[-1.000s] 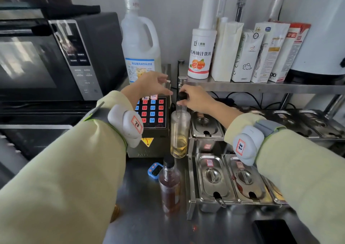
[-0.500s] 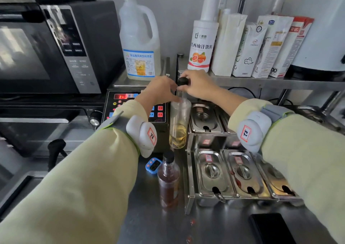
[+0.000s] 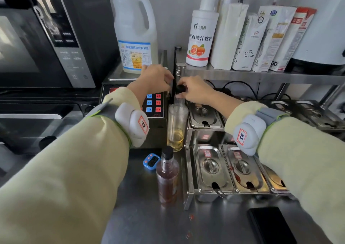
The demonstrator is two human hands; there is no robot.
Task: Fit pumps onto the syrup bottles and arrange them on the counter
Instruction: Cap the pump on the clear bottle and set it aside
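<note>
A clear syrup bottle [image 3: 176, 126] with a little yellow liquid stands on the steel counter, against the dispenser machine. My right hand [image 3: 196, 92] grips the black cap [image 3: 180, 89] on its neck. My left hand [image 3: 156, 79] hovers just left of the cap with its fingers curled. A small white bit [image 3: 165, 68] shows past its fingertips, and I cannot tell whether the hand holds it. Nearer to me stands a brown syrup bottle [image 3: 167, 176] with a black cap [image 3: 167, 152], untouched.
A keypad dispenser machine [image 3: 153, 103] and a blue timer [image 3: 151, 161] sit left of the bottles. Several lidded steel containers [image 3: 211, 167] crowd the right. A black phone [image 3: 268, 225] lies front right. A steel shelf [image 3: 261, 75] carries cartons; a large jug [image 3: 136, 29] and an oven [image 3: 46, 38] stand behind.
My right hand has closed on the black cap and stays there. My left hand went to the bottle neck, then lifted slightly away to the left.
</note>
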